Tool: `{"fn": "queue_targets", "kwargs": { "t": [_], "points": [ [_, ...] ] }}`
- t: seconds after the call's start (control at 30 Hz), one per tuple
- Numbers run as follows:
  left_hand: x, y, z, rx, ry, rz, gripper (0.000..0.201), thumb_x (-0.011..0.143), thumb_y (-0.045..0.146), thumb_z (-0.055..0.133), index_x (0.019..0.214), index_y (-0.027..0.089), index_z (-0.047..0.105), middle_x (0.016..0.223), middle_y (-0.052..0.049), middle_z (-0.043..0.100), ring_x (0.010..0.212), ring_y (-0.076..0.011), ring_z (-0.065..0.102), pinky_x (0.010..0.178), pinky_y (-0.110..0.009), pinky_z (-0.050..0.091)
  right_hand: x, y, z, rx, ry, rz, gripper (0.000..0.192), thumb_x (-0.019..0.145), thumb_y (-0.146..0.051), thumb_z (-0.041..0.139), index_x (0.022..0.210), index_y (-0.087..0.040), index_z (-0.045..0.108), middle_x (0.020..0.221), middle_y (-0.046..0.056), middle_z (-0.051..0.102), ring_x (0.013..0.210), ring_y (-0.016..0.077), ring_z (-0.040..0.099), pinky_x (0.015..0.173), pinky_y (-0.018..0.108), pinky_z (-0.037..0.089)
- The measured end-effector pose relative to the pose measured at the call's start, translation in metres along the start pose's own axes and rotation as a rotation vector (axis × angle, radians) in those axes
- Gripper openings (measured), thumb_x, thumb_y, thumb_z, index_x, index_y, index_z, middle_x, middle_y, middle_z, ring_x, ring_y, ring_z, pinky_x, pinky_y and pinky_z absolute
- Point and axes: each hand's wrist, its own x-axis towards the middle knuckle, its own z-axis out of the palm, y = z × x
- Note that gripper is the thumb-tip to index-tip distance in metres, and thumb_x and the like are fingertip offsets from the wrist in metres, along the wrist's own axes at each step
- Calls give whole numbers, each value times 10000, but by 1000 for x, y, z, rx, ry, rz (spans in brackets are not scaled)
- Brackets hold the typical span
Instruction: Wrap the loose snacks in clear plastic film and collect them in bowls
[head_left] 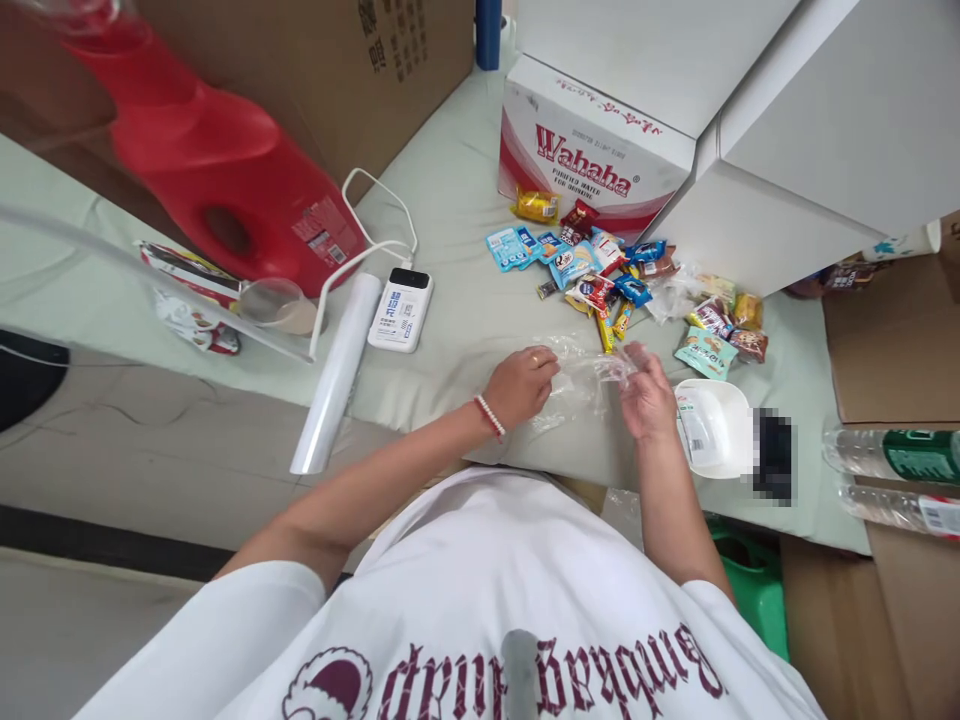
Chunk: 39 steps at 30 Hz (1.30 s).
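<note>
Fingers of left hand [520, 385] and right hand [646, 397] pinch clear plastic bag [581, 375] between them — stretched just above table edge [450, 330], seemingly to part film. Snack packets [600, 275] heaped just beyond.

Between my hands the plastic bag [581, 375] was clear. Behind it lay blue, red and yellow snack packets [600, 270]; beyond those stood the red-and-white Wahaha box [585, 150].
</note>
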Motion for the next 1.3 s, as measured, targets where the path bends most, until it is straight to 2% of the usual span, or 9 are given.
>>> {"fn": "queue_targets", "kwargs": {
  "t": [0.2,0.3,0.47,0.67,0.77,0.87,1.07,1.2,1.3],
  "points": [
    [0,2,34,165,-210,-87,503,1035,365,478,1521,250,537,1697,-127,387,1596,-334,295,1265,-719,132,-38,-1,-5,-604,176,-436,837,935,-498,575,1657,-264,222,1716,157,246,1569,321,328,1198,547,393],
    [-24,2,22,186,-270,-64,578,1018,455,516,1579,328,460,1752,-97,257,1615,-351,238,1247,-758,52,-55,20,-7,-820,139,-333,964,861,-564,688,1637,-186,257,1596,237,426,1388,343,539,1096,520,493],
    [-62,-17,-23,138,-362,-138,707,985,525,542,1631,304,361,1743,-140,272,1573,-356,332,1248,-734,134,-61,50,-31,-632,148,-48,549,924,-497,586,1376,-185,563,1014,83,737,784,204,683,805,380,578],
    [-22,-22,-37,164,4,-549,529,1060,492,340,1347,161,634,1348,-192,653,1295,-346,566,1098,-542,455,-70,54,-41,-507,85,26,445,871,-482,669,1212,-196,646,829,8,695,681,168,626,715,326,544],
    [15,-16,-20,281,-84,-599,427,988,508,523,1136,151,704,1255,-219,663,1243,-404,560,1008,-556,464,-71,50,-37,-512,111,27,478,865,-493,677,1241,-200,630,886,19,705,646,163,622,656,319,541],
    [34,-23,-9,202,-138,-545,249,1003,322,482,1039,201,697,1131,-149,716,1150,-324,617,990,-478,454,-73,46,-37,-514,150,37,510,880,-516,657,1277,-200,604,933,30,701,618,162,625,584,307,527],
    [36,-59,-32,132,108,-829,288,1002,298,453,1198,190,634,1130,-136,725,1068,-280,654,922,-408,504,-77,48,-33,-546,139,58,484,905,-522,621,1260,-194,602,866,14,682,586,158,619,593,307,535],
    [20,-27,-33,228,332,-689,444,1018,367,454,1376,131,571,1438,-219,592,1357,-347,532,1097,-507,444,-74,51,-19,-550,111,64,470,919,-512,597,1277,-208,587,917,26,696,613,169,652,614,319,556],
    [-7,2,-16,240,96,-375,480,1063,411,365,1432,192,581,1531,-170,566,1490,-324,444,1229,-570,301,-77,52,-19,-575,93,75,485,929,-520,574,1301,-209,580,929,36,710,632,182,659,629,331,564]
  ]
}}
